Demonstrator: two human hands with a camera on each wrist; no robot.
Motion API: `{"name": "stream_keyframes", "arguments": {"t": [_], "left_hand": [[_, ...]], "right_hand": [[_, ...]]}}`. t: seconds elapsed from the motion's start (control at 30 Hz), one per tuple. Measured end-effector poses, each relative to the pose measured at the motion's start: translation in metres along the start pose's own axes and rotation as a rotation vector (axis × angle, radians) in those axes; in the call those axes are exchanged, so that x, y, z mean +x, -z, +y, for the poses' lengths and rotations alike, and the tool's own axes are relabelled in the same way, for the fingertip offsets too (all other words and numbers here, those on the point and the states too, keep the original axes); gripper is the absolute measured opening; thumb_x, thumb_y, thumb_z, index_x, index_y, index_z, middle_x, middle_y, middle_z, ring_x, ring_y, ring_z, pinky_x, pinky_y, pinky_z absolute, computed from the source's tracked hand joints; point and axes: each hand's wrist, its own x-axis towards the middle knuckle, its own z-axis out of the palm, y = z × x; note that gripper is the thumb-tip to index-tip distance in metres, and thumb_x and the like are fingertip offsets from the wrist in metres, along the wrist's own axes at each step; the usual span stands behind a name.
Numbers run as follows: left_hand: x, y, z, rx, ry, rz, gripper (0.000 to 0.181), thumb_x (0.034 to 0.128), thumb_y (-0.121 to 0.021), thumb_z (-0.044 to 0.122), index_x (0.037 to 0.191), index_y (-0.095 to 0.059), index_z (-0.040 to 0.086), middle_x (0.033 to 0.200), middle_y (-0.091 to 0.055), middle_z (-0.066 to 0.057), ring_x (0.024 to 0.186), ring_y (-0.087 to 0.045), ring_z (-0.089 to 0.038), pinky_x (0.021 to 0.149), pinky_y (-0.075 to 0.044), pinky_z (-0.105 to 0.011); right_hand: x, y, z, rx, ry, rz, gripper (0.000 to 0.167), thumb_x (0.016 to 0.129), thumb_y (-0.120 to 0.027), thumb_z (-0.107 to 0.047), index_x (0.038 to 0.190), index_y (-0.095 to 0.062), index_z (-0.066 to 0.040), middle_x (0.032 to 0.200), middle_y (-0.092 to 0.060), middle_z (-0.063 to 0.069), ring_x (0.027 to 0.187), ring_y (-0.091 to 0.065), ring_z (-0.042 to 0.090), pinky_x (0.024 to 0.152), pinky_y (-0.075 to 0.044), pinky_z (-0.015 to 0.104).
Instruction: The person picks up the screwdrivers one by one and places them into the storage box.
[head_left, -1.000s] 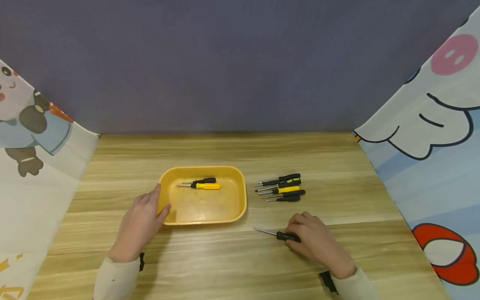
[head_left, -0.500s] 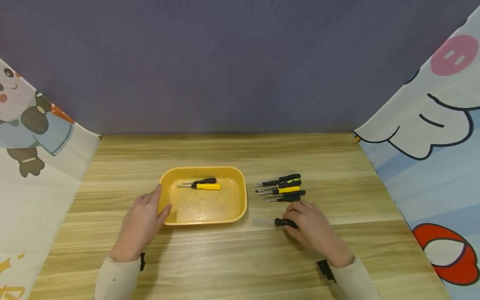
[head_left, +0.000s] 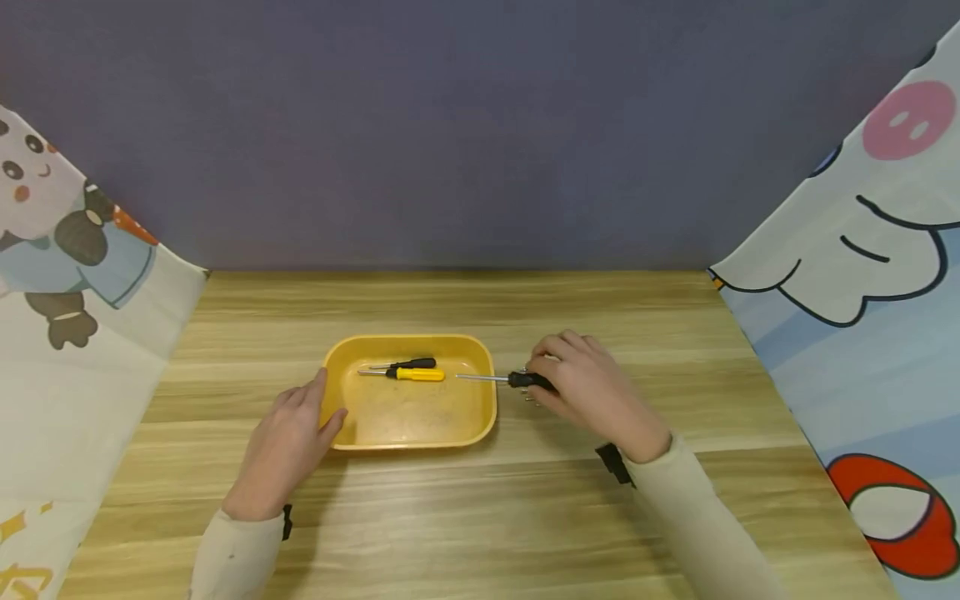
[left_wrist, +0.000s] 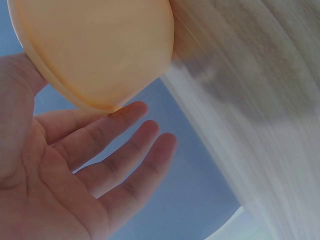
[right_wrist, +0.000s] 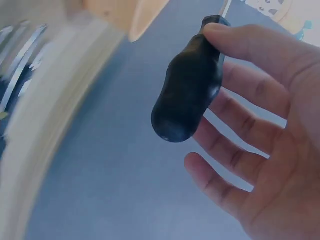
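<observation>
My right hand [head_left: 588, 387] pinches a black-handled screwdriver [head_left: 520, 380], thumb on one side and fingers on the other. Its shank points left, over the right rim of a yellow plastic tray [head_left: 408, 421]. In the right wrist view, the bulbous black handle [right_wrist: 187, 85] hangs between thumb and fingers, clear of the palm. Inside the tray lie a yellow-handled screwdriver [head_left: 420, 375] and a smaller black-handled screwdriver [head_left: 417, 363], side by side. My left hand [head_left: 281, 437] holds the tray's left end, thumb over the rim and fingers along the outer wall [left_wrist: 100, 60].
Beneath and behind my right hand lie several more screwdrivers [right_wrist: 22, 65], mostly hidden in the head view and blurred in the right wrist view. The wooden table [head_left: 450, 517] ends at a dark back panel [head_left: 450, 142], with cartoon-printed panels [head_left: 885, 333] at both sides.
My right hand has raised the black-handled screwdriver and carried it forward and left, from the table to the tray's right rim, covering the row of screwdrivers. The left hand stays on the tray.
</observation>
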Motion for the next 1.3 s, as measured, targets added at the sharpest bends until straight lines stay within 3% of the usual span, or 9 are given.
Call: {"name": "stream_keyframes", "arguments": {"t": [0.27,0.53,0.67,0.87,1.03,1.3], "left_hand": [[0.0,-0.002,-0.001,0.005,-0.018,0.013,0.068,0.0917,-0.073,0.02,0.141,-0.043,-0.016,0.129,-0.056,-0.035,0.112,-0.055,-0.053,0.091,-0.049,-0.065],[0.001,0.0,0.0,0.011,-0.025,0.018,0.068,0.0911,-0.074,0.018,0.142,-0.043,-0.016,0.129,-0.057,-0.035,0.112,-0.056,-0.053,0.091,-0.049,-0.064],[0.001,0.001,0.001,0.01,-0.014,0.011,0.068,0.0914,-0.073,0.018,0.142,-0.042,-0.016,0.129,-0.057,-0.035,0.112,-0.055,-0.053,0.091,-0.049,-0.064],[0.0,-0.001,0.0,0.008,-0.012,0.015,0.068,0.0921,-0.073,0.019,0.142,-0.043,-0.016,0.129,-0.057,-0.034,0.112,-0.056,-0.052,0.09,-0.05,-0.064],[0.001,0.0,-0.001,0.002,-0.005,0.01,0.068,0.0928,-0.072,0.02,0.143,-0.042,-0.015,0.13,-0.057,-0.034,0.113,-0.056,-0.052,0.092,-0.049,-0.063],[0.0,0.0,-0.001,0.002,-0.018,0.023,0.068,0.0918,-0.073,0.019,0.142,-0.043,-0.015,0.129,-0.057,-0.034,0.112,-0.056,-0.052,0.09,-0.05,-0.064]], "right_hand": [[0.068,0.0,-0.023,0.032,0.076,-0.089,0.017,0.093,-0.074,-0.029,0.104,-0.075,-0.016,0.112,-0.065,0.0,0.101,-0.055,0.021,0.087,-0.05,0.039],[0.124,-0.016,-0.049,0.021,0.128,-0.181,0.015,0.095,-0.071,-0.033,0.099,-0.073,-0.019,0.107,-0.063,-0.003,0.099,-0.055,0.018,0.092,-0.051,0.04],[0.144,-0.033,-0.059,0.017,0.123,-0.256,0.013,0.095,-0.07,-0.033,0.093,-0.072,-0.02,0.099,-0.061,-0.004,0.091,-0.054,0.016,0.083,-0.05,0.035],[0.159,-0.062,-0.073,-0.026,0.114,-0.324,0.019,0.092,-0.073,-0.037,0.086,-0.072,-0.019,0.089,-0.058,-0.003,0.078,-0.053,0.014,0.067,-0.049,0.031],[0.162,-0.078,-0.081,-0.052,0.089,-0.372,0.024,0.092,-0.073,-0.04,0.084,-0.066,-0.019,0.09,-0.061,-0.002,0.082,-0.058,0.018,0.068,-0.054,0.035],[0.161,-0.089,-0.087,-0.081,0.076,-0.433,0.015,0.091,-0.074,-0.033,0.092,-0.07,-0.018,0.101,-0.067,-0.001,0.088,-0.061,0.021,0.074,-0.055,0.037]]}}
